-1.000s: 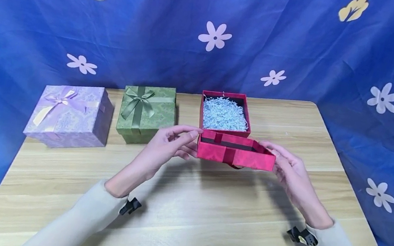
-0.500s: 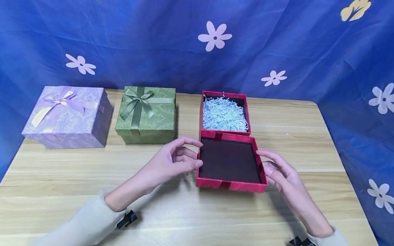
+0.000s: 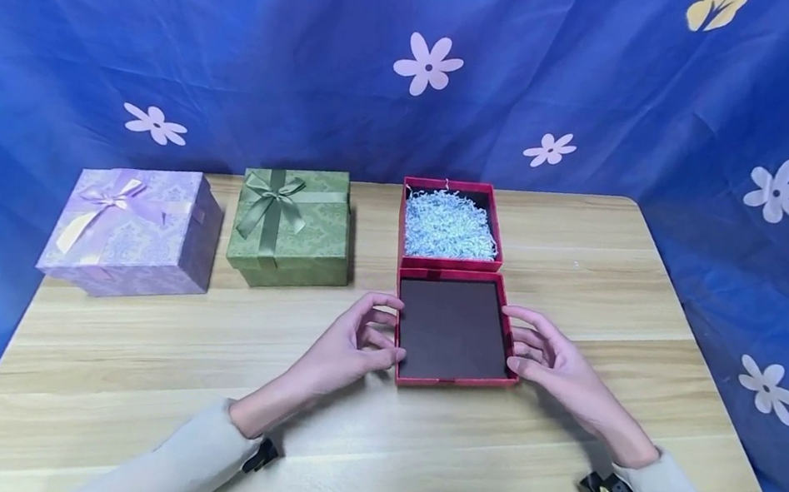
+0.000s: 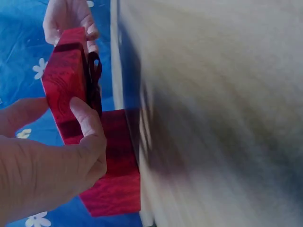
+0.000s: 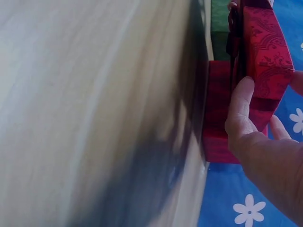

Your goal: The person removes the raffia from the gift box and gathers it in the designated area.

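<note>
A red gift box lid is held inside up, its dark lining showing in the head view. My left hand grips its left side with thumb and fingers, and my right hand grips the right side. Both wrist views show a dark red ribbon bow on the underside of the lid, close over the table. Just behind the lid stands the red box base, filled with light blue shredded paper.
To the left stand a green gift box with a bow and a lilac gift box with a bow, both lidded. The wooden table backs onto a blue flowered curtain.
The lid has tipped from nearly edge-on to facing up and come down toward the table in front of the box base. Both hands have moved down with it, keeping hold.
</note>
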The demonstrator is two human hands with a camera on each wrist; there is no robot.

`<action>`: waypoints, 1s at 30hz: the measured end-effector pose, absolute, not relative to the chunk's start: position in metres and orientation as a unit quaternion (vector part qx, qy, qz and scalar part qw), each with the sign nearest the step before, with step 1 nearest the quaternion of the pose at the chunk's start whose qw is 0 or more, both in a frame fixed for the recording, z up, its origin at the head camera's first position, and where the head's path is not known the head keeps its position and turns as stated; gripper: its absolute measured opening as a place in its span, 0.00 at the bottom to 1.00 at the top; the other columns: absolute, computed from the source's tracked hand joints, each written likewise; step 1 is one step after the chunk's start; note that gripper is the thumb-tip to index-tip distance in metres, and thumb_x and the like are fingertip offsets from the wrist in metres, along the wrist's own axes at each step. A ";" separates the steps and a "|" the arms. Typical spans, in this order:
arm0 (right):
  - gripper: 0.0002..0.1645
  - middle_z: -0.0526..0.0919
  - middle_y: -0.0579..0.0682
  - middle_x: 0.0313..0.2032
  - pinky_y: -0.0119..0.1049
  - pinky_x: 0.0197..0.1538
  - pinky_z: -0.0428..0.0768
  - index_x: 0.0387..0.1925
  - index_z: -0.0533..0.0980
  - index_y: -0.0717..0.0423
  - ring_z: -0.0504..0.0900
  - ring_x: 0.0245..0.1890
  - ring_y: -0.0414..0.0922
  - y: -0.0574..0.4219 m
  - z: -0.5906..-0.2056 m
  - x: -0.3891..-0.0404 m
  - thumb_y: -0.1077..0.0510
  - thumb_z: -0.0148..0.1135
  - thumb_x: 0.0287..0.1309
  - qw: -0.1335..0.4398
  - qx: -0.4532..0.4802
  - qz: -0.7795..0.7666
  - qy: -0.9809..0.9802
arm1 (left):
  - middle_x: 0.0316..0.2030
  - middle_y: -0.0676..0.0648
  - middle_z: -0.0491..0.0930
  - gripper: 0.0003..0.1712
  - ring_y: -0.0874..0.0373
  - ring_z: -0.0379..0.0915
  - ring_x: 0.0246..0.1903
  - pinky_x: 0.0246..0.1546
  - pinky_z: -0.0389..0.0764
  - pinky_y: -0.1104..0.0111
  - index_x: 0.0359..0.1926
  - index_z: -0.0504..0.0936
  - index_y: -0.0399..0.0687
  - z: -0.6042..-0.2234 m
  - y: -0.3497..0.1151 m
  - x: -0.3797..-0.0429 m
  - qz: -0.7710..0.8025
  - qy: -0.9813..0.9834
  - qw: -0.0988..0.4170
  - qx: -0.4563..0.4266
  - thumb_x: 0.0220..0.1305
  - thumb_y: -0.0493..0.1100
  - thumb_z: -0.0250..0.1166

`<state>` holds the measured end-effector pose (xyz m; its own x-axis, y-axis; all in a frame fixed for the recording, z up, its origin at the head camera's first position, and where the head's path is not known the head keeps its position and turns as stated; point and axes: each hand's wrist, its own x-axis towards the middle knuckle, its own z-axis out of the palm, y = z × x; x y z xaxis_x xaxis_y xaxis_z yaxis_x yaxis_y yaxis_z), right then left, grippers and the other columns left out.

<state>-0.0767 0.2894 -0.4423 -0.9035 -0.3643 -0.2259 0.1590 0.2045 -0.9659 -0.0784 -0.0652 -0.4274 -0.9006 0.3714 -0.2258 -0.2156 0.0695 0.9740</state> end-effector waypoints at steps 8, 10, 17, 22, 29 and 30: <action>0.42 0.73 0.56 0.74 0.34 0.64 0.78 0.82 0.64 0.48 0.74 0.70 0.59 0.287 -0.453 -0.082 0.63 0.69 0.73 0.211 -0.089 -0.618 0.752 | 0.67 0.33 0.74 0.38 0.45 0.84 0.48 0.42 0.86 0.57 0.73 0.71 0.43 -0.438 -0.059 -0.078 0.676 0.705 0.211 0.038 0.65 0.24 0.72; 0.42 0.73 0.56 0.74 0.34 0.64 0.77 0.82 0.64 0.48 0.74 0.70 0.59 0.287 -0.456 -0.083 0.63 0.69 0.72 0.211 -0.091 -0.615 0.754 | 0.66 0.33 0.74 0.37 0.45 0.84 0.48 0.41 0.86 0.57 0.72 0.72 0.42 -0.440 -0.057 -0.078 0.675 0.707 0.210 0.032 0.65 0.24 0.72; 0.43 0.72 0.60 0.74 0.37 0.59 0.80 0.82 0.63 0.52 0.76 0.65 0.61 0.286 -0.466 -0.082 0.66 0.68 0.71 0.215 -0.101 -0.614 0.753 | 0.66 0.35 0.76 0.37 0.47 0.82 0.46 0.38 0.85 0.61 0.72 0.72 0.43 -0.447 -0.055 -0.078 0.662 0.718 0.213 0.022 0.65 0.24 0.71; 0.42 0.73 0.61 0.73 0.36 0.58 0.80 0.82 0.64 0.53 0.78 0.62 0.61 0.285 -0.471 -0.083 0.67 0.67 0.71 0.210 -0.100 -0.604 0.762 | 0.69 0.36 0.75 0.37 0.46 0.82 0.47 0.39 0.85 0.63 0.73 0.73 0.45 -0.452 -0.055 -0.078 0.648 0.734 0.203 0.035 0.65 0.24 0.72; 0.41 0.73 0.60 0.73 0.36 0.60 0.79 0.82 0.64 0.54 0.78 0.63 0.61 0.285 -0.470 -0.085 0.67 0.67 0.73 0.214 -0.100 -0.601 0.763 | 0.73 0.40 0.74 0.40 0.47 0.83 0.46 0.38 0.84 0.65 0.74 0.74 0.46 -0.453 -0.055 -0.080 0.634 0.747 0.192 0.048 0.63 0.23 0.73; 0.41 0.73 0.60 0.73 0.36 0.60 0.79 0.82 0.64 0.53 0.78 0.63 0.61 0.285 -0.470 -0.085 0.67 0.67 0.73 0.214 -0.100 -0.600 0.765 | 0.73 0.40 0.74 0.39 0.47 0.83 0.46 0.38 0.84 0.65 0.74 0.74 0.46 -0.453 -0.055 -0.080 0.634 0.747 0.193 0.049 0.64 0.23 0.73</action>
<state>-0.0852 0.2851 -0.4705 -0.8887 -0.4095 -0.2064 0.1030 0.2604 -0.9600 -0.0800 -0.0549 -0.4530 -0.9207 0.3176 -0.2267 -0.1719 0.1915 0.9663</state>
